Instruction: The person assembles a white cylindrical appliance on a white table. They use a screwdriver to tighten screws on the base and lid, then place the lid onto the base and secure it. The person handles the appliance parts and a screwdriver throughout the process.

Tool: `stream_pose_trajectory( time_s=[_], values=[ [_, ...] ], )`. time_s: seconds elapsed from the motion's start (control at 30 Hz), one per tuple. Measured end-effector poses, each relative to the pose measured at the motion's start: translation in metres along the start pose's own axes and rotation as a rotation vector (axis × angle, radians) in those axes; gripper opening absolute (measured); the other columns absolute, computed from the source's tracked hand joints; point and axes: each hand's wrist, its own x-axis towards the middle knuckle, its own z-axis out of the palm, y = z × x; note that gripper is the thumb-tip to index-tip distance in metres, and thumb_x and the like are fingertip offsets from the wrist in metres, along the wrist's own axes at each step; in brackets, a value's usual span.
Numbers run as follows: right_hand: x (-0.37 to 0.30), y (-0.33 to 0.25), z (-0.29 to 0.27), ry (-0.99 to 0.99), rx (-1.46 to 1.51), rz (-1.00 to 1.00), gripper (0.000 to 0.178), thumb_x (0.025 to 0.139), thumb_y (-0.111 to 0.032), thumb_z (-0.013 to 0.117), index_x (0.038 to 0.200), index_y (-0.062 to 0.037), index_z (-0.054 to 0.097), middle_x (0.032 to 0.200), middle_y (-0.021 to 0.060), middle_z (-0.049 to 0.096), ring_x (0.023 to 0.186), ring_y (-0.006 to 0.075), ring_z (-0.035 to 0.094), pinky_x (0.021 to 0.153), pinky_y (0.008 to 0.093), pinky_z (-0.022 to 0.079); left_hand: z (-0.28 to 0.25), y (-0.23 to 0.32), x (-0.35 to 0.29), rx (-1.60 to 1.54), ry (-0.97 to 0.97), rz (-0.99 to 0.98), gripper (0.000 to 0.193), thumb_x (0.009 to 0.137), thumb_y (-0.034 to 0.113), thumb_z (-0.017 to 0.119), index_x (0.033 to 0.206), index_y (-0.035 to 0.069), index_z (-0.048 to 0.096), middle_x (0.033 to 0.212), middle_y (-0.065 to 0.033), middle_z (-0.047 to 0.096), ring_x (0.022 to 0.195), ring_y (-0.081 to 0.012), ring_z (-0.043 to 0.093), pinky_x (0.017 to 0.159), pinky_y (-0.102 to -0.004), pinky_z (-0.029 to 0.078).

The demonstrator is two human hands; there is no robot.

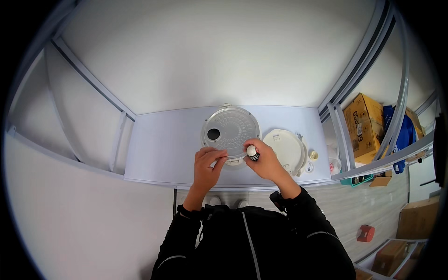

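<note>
On table (pixel 163 149), near front edge: grey lid (pixel 230 128) lying flat, left hand (pixel 208 163) pinching its near rim, right hand (pixel 264 161) gripping screwdriver (pixel 252 152) beside it. White lid (pixel 285 148) just right.

Left side: the table (pixel 158 149) is bare, with room for a hand.
Middle: the grey lid (pixel 230 128) fills it.
Right side: the white lid (pixel 285 149) and a small ring (pixel 314 154) sit close together.
Back: the wall (pixel 210 56) blocks.
Edges: metal posts (pixel 338 135) stand there.
</note>
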Motion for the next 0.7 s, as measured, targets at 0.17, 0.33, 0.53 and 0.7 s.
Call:
stream_pose_trajectory(
  time_s=[0.17, 0.33, 0.53, 0.7],
  values=[
    [-0.0009, -0.0011, -0.0011, -0.005, 0.005, 0.018, 0.043, 0.090, 0.003, 0.077, 0.130, -0.0074, 0.064, 0.114, 0.0080, 0.075, 0.106, 0.0218, 0.073, 0.095, 0.0342, 0.057, -0.0003, 0.0009, -0.0008, -0.011, -0.002, -0.034, 0.018, 0.093, 0.004, 0.083, 0.112, 0.007, 0.084, 0.105, -0.0029, 0.085, 0.114, -0.0247, 0.068, 0.095, -0.0374, 0.058],
    [-0.0009, -0.0028, -0.0007, -0.005, 0.000, 0.012, 0.043, 0.090, 0.003, 0.077, 0.130, -0.0078, 0.064, 0.114, 0.0077, 0.074, 0.106, 0.0215, 0.073, 0.095, 0.0341, 0.057, -0.0004, -0.0025, -0.0042, 0.004, 0.004, -0.048, 0.017, 0.094, 0.005, 0.083, 0.111, 0.008, 0.085, 0.104, -0.0022, 0.085, 0.120, -0.0250, 0.068, 0.100, -0.0398, 0.056],
    [-0.0004, 0.0014, 0.0001, -0.001, -0.003, -0.018, 0.044, 0.090, 0.004, 0.077, 0.130, -0.0078, 0.064, 0.114, 0.0082, 0.074, 0.105, 0.0218, 0.073, 0.094, 0.0343, 0.058, 0.0043, -0.0004, -0.0052, -0.008, 0.059, -0.042, 0.014, 0.094, 0.010, 0.085, 0.107, 0.012, 0.087, 0.101, 0.0000, 0.085, 0.116, -0.0257, 0.072, 0.100, -0.0388, 0.052],
    [-0.0004, 0.0043, 0.0007, -0.004, -0.006, -0.030, 0.044, 0.090, 0.004, 0.077, 0.129, -0.0078, 0.064, 0.114, 0.0086, 0.074, 0.104, 0.0236, 0.073, 0.093, 0.0350, 0.058, 0.0024, -0.0046, -0.0055, 0.034, 0.029, 0.010, 0.015, 0.093, 0.010, 0.085, 0.108, 0.013, 0.087, 0.099, -0.0005, 0.085, 0.117, -0.0250, 0.072, 0.103, -0.0390, 0.050]
  ],
)
